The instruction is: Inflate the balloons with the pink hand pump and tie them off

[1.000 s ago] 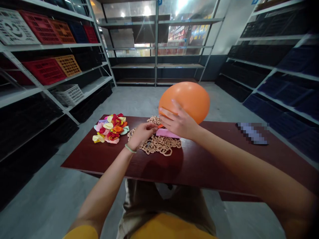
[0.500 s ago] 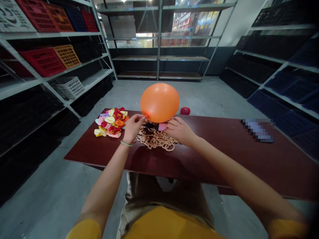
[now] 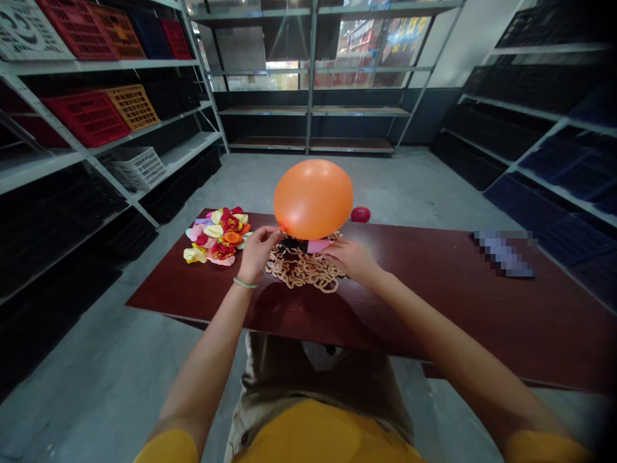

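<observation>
An inflated orange balloon (image 3: 313, 198) floats above the middle of the table, its knot end toward me on the left. Thumb and fingers of my left hand (image 3: 259, 252) pinch this balloon at its neck. To the right, my right hand (image 3: 354, 260) has its fingers closed at the pink end of a pink-and-black object (image 3: 315, 245); its kind is unclear, as the balloon and fingers partly cover it. Beneath both hands lies a heap of beige ring-shaped bands (image 3: 308, 273). Uninflated balloons (image 3: 219, 238) in many colours are piled left of my left hand.
The dark red-brown table (image 3: 409, 296) carries a blurred-out flat item (image 3: 504, 254) at right. A small red round thing (image 3: 360, 214) shows at the far edge. Shelving with red crates (image 3: 87, 118) stands left; more racks (image 3: 308, 112) stand behind and to the right.
The balloon sits slightly further right and looks a bit larger. My right hand's fingers have shifted and straightened along the pink end, showing more of it. My left hand keeps its pinch.
</observation>
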The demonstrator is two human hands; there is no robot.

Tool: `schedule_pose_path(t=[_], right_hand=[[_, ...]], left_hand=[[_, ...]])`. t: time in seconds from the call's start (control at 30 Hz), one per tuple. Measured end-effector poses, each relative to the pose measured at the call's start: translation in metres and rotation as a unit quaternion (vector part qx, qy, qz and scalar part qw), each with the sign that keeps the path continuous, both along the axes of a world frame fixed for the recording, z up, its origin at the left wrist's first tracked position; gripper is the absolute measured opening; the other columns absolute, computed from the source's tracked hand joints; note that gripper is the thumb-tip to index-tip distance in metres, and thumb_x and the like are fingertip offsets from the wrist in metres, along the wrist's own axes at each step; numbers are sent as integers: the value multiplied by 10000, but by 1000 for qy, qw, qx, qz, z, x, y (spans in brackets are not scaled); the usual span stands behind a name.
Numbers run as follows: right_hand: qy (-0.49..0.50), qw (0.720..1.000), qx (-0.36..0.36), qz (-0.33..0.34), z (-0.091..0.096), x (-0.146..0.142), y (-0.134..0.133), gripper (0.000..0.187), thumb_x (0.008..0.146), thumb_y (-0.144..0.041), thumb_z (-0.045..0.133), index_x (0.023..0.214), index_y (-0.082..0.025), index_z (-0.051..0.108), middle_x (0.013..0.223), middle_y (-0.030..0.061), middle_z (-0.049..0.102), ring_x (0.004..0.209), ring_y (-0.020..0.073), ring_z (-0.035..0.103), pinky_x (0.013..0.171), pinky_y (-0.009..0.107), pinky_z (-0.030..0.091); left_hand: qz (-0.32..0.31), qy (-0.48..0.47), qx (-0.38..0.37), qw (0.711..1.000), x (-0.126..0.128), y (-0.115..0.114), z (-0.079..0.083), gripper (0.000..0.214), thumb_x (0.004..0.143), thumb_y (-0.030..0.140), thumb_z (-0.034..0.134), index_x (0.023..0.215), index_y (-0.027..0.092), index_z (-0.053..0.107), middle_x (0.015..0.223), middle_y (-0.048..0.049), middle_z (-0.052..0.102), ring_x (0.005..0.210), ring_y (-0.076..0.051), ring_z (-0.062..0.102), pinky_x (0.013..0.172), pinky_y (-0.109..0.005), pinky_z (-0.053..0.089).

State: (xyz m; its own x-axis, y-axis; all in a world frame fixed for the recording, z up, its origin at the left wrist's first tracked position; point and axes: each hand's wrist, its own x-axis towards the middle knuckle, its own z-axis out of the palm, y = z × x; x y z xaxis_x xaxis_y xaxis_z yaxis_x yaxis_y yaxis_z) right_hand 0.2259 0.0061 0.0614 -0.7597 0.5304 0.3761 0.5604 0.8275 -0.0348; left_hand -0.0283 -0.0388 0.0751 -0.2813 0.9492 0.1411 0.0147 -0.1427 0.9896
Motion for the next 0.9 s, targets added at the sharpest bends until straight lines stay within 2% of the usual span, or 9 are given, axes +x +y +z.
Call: schedule_pose_path(t=[0.07, 0.13, 0.2, 0.27, 0.33, 0.47, 0.63, 0.8, 0.9], right_hand=[[41, 998, -32, -20, 14, 8, -3, 259, 989, -287, 462, 1037, -259, 715, 995, 6, 753, 888, 160, 678, 772, 293, 519], [113, 988, -101, -38, 30, 15, -8, 248, 978, -300, 477, 1036, -268, 716, 932, -14, 761, 792, 145, 691, 689, 272, 531], [197, 962, -180, -54, 45, 20, -12, 222, 948, -330, 524, 1022, -263, 722, 903, -18, 764, 725, 142, 691, 641, 271, 539], [255, 940, -219, -65, 59, 25, -14, 208, 914, -354, 570, 999, -254, 732, 909, -9, 767, 709, 147, 693, 640, 284, 552], [282, 931, -222, -71, 72, 29, -15, 213, 895, -368, 592, 989, -243, 738, 916, 5, 769, 722, 157, 698, 659, 302, 563], [299, 931, -190, -90, 98, 37, -15, 239, 890, -399, 604, 983, -230, 746, 931, 29, 767, 758, 177, 699, 696, 334, 567], [315, 929, -162, -104, 126, 43, -14, 273, 875, -454, 630, 978, -229, 745, 894, 30, 756, 631, 153, 654, 628, 331, 549], [326, 931, -144, -81, 147, 45, -14, 269, 863, -497, 639, 921, -242, 702, 786, 10, 721, 599, 151, 642, 592, 328, 560], [339, 928, -140, -62, 168, 42, -14, 252, 854, -480, 662, 889, -231, 651, 747, -4, 701, 610, 145, 641, 556, 307, 558]], left_hand=[[-5, -7, -6, 1000, 3, 1, 0, 258, 758, 392, 732, 865, 160, 693, 823, -36, 698, 757, -151, 606, 736, -275, 472], [-18, -15, -4, 1000, 7, 3, 1, 274, 756, 401, 735, 885, 163, 696, 832, -39, 702, 769, -155, 614, 742, -279, 477], [-33, -15, 6, 999, 12, 4, 3, 290, 759, 416, 732, 897, 163, 699, 855, -45, 707, 793, -160, 622, 761, -283, 479], [-41, -11, 16, 999, 17, 5, 6, 295, 765, 423, 727, 893, 159, 702, 867, -48, 708, 807, -160, 623, 781, -284, 476], [-42, -9, 22, 999, 22, 5, 10, 294, 764, 423, 729, 881, 154, 702, 862, -47, 707, 806, -157, 621, 796, -286, 474], [-48, -17, 28, 998, 30, 5, 19, 290, 759, 416, 736, 870, 150, 702, 849, -46, 704, 802, -157, 619, 822, -300, 477], [-59, -14, 29, 998, 37, 6, 25, 288, 764, 424, 730, 864, 155, 704, 856, -48, 708, 798, -159, 619, 813, -303, 480], [-79, -17, 25, 996, 43, 6, 30, 298, 764, 427, 723, 884, 154, 707, 859, -48, 708, 789, -159, 617, 787, -296, 473], [-85, -9, 21, 996, 47, 6, 32, 276, 759, 415, 729, 863, 159, 716, 845, -43, 707, 781, -159, 617, 775, -291, 471]])
